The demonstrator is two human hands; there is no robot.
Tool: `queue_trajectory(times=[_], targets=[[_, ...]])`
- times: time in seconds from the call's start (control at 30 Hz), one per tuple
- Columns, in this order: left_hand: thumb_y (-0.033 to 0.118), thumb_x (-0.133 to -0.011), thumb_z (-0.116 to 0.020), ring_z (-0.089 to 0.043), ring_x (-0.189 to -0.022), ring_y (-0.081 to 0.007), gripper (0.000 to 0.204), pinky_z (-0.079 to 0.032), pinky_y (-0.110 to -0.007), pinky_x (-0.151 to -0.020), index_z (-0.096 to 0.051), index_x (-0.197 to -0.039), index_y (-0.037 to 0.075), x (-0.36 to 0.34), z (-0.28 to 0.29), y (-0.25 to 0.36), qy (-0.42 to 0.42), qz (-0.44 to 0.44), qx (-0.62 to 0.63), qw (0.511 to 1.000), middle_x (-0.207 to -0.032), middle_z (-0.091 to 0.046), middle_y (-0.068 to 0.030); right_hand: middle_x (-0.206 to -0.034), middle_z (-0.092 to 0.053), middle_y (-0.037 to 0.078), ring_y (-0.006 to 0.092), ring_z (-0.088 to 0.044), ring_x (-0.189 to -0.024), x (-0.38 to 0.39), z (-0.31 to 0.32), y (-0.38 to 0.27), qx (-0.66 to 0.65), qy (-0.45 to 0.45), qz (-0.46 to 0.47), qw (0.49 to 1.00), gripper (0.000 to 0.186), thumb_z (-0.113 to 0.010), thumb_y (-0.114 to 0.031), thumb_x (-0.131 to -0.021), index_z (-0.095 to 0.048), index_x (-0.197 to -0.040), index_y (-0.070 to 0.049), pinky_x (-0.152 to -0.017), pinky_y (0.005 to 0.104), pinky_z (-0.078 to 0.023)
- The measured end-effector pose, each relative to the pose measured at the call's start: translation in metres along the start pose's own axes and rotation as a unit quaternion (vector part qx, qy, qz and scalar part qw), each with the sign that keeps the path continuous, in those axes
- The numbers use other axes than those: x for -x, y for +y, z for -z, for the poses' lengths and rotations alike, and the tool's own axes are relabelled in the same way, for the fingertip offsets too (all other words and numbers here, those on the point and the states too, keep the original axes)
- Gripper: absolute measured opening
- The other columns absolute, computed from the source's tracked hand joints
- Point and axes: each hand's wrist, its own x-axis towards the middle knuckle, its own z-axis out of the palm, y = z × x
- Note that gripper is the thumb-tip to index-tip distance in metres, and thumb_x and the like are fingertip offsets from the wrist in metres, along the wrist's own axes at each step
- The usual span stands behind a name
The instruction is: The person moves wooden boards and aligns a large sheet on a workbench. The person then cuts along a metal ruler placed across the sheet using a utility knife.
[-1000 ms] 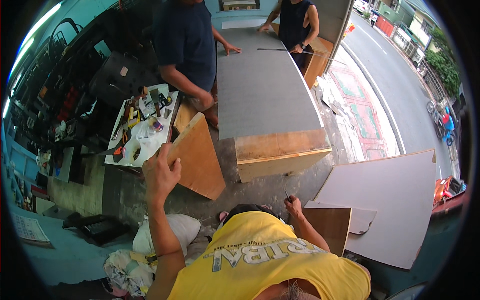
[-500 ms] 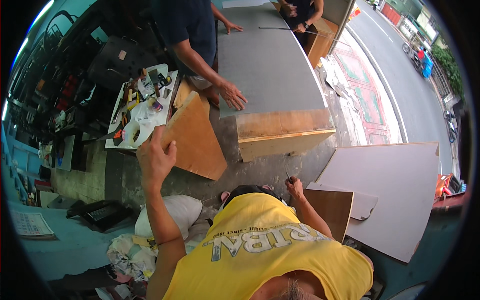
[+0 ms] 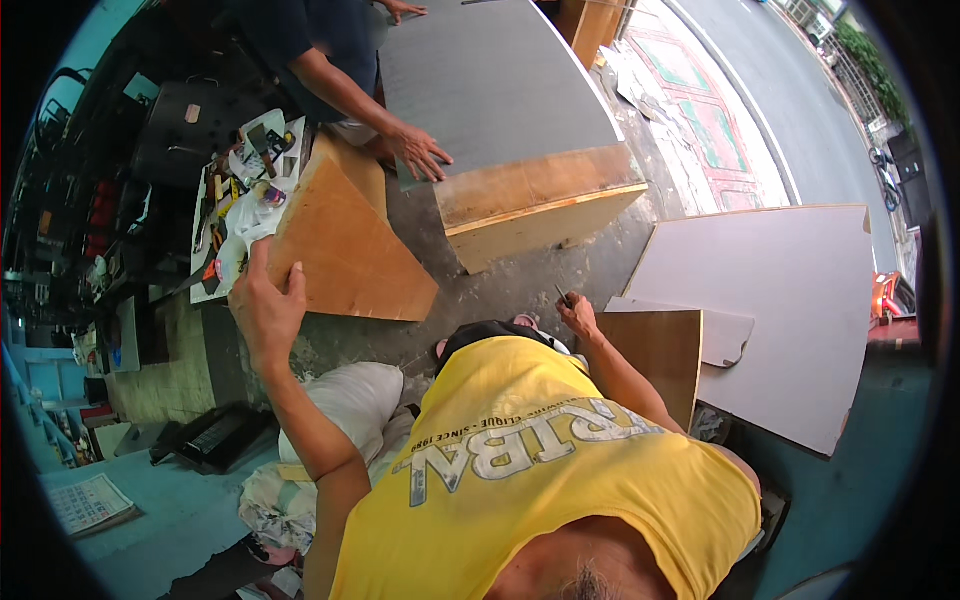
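My left hand [image 3: 268, 312] is raised at the near left edge of a brown wooden board [image 3: 355, 255]. The board's edge passes between its thumb and forefinger; the other fingers are mostly hidden. Low and to the right, my right hand [image 3: 578, 317] closes around a slim dark tool [image 3: 562, 295] with a thin tip, too small to name. Ahead lies a large grey sheet [image 3: 490, 90] over a wooden box [image 3: 540, 205]. A co-worker's hand [image 3: 420, 150] presses flat on the sheet's near left corner.
A small table [image 3: 205, 285] with tools and plastic bags stands at the left. White panels [image 3: 770, 310] and a smaller brown board [image 3: 665, 350] are at the right. A white sack [image 3: 350, 405] lies beside my left arm. A street [image 3: 740, 80] runs along the far right.
The view has tilted and turned, so the sheet and box sit higher and further left. A second co-worker at the far end has left the view. Both my hands keep their grip.
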Motion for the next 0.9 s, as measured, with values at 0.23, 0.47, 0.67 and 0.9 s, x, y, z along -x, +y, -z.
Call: queue_trajectory(times=[0.23,0.47,0.67,0.9], targets=[[0.009,-0.078,-0.068,-0.063,-0.092,-0.0391,0.035,-0.047,-0.045,-0.08,-0.056,-0.11,0.004,0.001,0.002,0.007,0.01,0.013,-0.011,1.0,-0.097,-0.066,-0.0195,-0.064,-0.062,0.013,0.0233,-0.062,-0.059,0.001,-0.001,0.001,0.006,-0.004,0.008,1.0,0.029,-0.059,-0.029,-0.083,-0.061,-0.083,0.0,-0.058,0.0361,-0.048],[0.008,-0.078,-0.067,-0.064,-0.088,-0.0388,0.033,-0.048,-0.044,-0.077,-0.056,-0.109,0.004,-0.001,0.003,0.008,0.005,0.012,0.012,1.0,-0.095,-0.067,-0.0193,-0.065,-0.063,0.013,0.0238,-0.062,-0.059,0.002,-0.003,0.009,0.016,-0.003,0.013,1.0,0.029,-0.061,-0.03,-0.08,-0.062,-0.083,-0.001,-0.057,0.0364,-0.048],[0.007,-0.078,-0.067,-0.065,-0.087,-0.0387,0.034,-0.049,-0.043,-0.076,-0.055,-0.11,0.004,0.001,0.003,0.006,0.013,0.013,-0.002,1.0,-0.093,-0.067,-0.0201,-0.082,-0.063,0.027,0.0452,-0.062,-0.083,0.004,0.008,-0.009,0.02,-0.04,-0.023,0.999,0.036,-0.06,-0.033,-0.082,-0.061,-0.087,0.002,-0.07,0.0483,-0.048],[0.008,-0.078,-0.067,-0.065,-0.086,-0.039,0.033,-0.049,-0.044,-0.076,-0.055,-0.109,0.004,0.001,0.002,0.005,0.024,0.004,-0.018,1.0,-0.093,-0.067,-0.0202,-0.08,-0.064,0.026,0.0443,-0.063,-0.082,-0.002,0.01,-0.012,0.011,-0.047,-0.034,0.998,0.035,-0.06,-0.033,-0.083,-0.062,-0.086,0.002,-0.07,0.0485,-0.049]])
